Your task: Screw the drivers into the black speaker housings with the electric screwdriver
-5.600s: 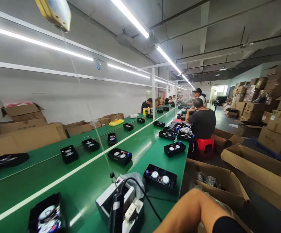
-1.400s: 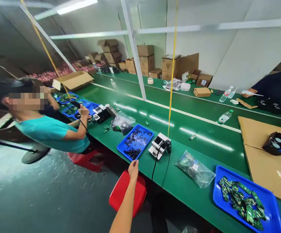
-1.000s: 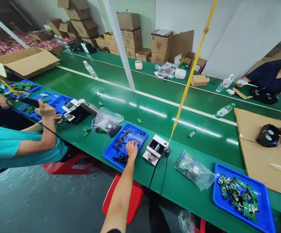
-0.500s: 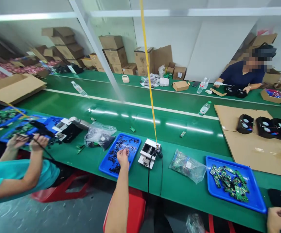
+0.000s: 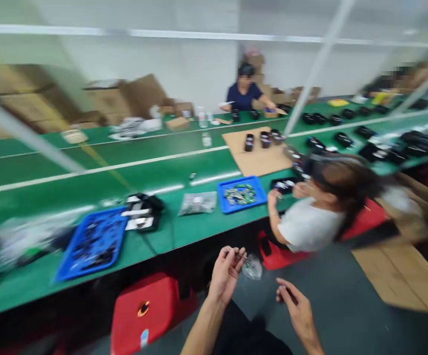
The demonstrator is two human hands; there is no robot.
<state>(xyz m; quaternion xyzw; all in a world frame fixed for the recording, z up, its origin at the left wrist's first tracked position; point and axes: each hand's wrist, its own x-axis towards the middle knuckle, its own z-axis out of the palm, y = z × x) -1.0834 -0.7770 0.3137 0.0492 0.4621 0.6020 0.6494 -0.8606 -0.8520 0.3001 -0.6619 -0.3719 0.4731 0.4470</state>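
Observation:
My left hand (image 5: 226,274) is raised in front of my body, away from the bench. Its fingertips pinch a small thin piece (image 5: 241,255), too blurred to name. To its right, lower and over the grey floor, my right hand (image 5: 298,305) has its fingers curled round a small dark piece (image 5: 291,295), mostly hidden. The blue tray of small black parts (image 5: 121,246) lies on the bench to the left. Beside that tray stands a small white-and-black device (image 5: 139,213) with a cable.
A bag (image 5: 198,203) and a blue tray of circuit boards (image 5: 257,202) lie on the green bench (image 5: 177,231). A co-worker in white (image 5: 306,224) sits at right; another person (image 5: 244,93) works opposite. A red stool (image 5: 140,315) stands at lower left. Cardboard (image 5: 395,276) lies right.
The view has swung right. My left hand has left the tray of black parts and is now in front of me, pinching a thin piece. My right hand has come into view.

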